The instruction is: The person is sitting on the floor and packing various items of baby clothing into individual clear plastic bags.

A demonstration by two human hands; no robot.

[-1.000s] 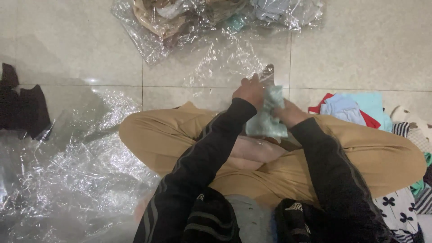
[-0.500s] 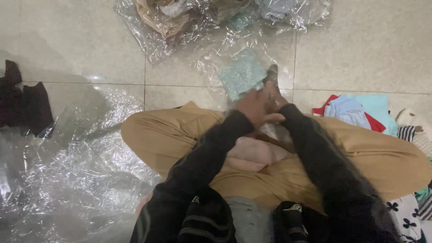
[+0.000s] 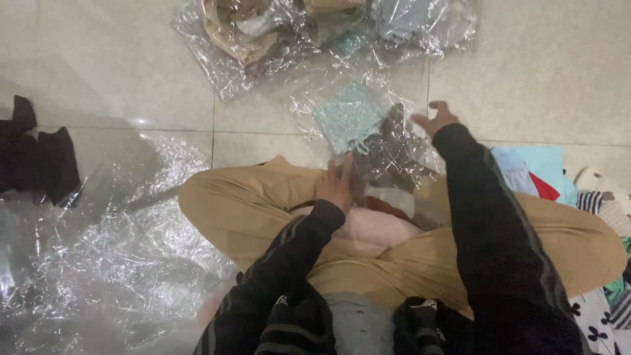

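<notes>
Teal dotted cloth [image 3: 348, 118] in clear bag [image 3: 388, 141] now on floor [image 3: 131, 79] ahead of knees, released since 0.5 s ago; right hand [image 3: 435, 118] open, empty; left hand [image 3: 336, 184] flat on bag edge, gripping nothing

Floor [image 3: 98, 59]: carries everything in view.
Person's legs [image 3: 250, 204]: crossed on the floor, near centre.
Folded cloth [image 3: 348, 118]: inside a clear bag [image 3: 394, 148], just beyond the legs.
Left hand [image 3: 336, 185]: on the near edge of that bag, over the legs.
Right hand [image 3: 434, 118]: right of the bag, apart from it.
Bagged garments [image 3: 276, 33]: far centre.
Loose plastic sheet [image 3: 98, 263]: near left.
Dark garment [image 3: 36, 158]: far left edge.
Clothes pile [image 3: 559, 181]: right, beside the legs.
</notes>
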